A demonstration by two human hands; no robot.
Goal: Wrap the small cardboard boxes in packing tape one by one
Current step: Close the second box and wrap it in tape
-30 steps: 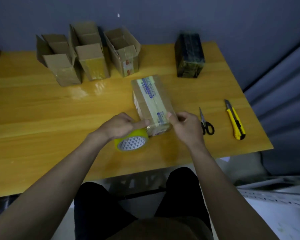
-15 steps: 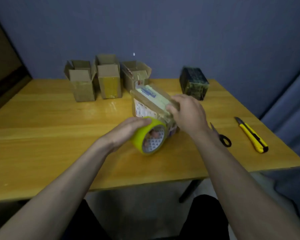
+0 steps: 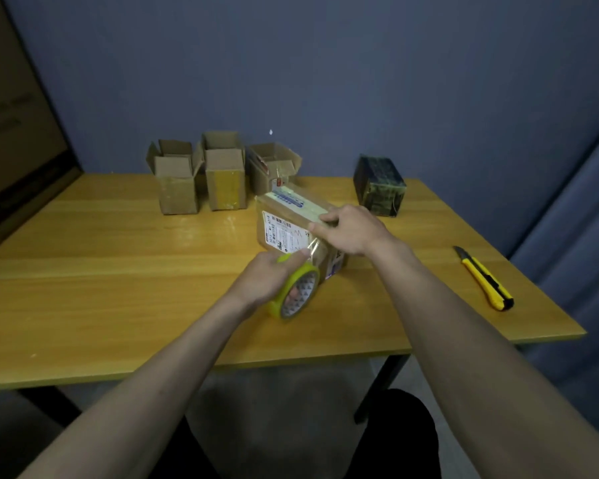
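Cardboard box [image 3: 293, 224] is tilted mid-tabletop [image 3: 118, 264], pinned by curled right hand [image 3: 351, 229]; tape roll [image 3: 296, 292] is gripped in left hand [image 3: 267, 280]. Risk: slack strip wrinkles or self-sticks if the box slips.

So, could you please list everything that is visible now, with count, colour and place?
labelled box: 1, brown with white labels, table centre, held
tape roll: 1, yellow rim, clear tape, against the box's near side
open boxes: 3, brown, back row on the left
dark box: 1, blackish, back right
utility knife: 1, yellow and black, right edge
table: 1, yellow wood
wall: 1, blue-grey, behind the table
hands: 2; left hand grips the roll, right hand holds the labelled box
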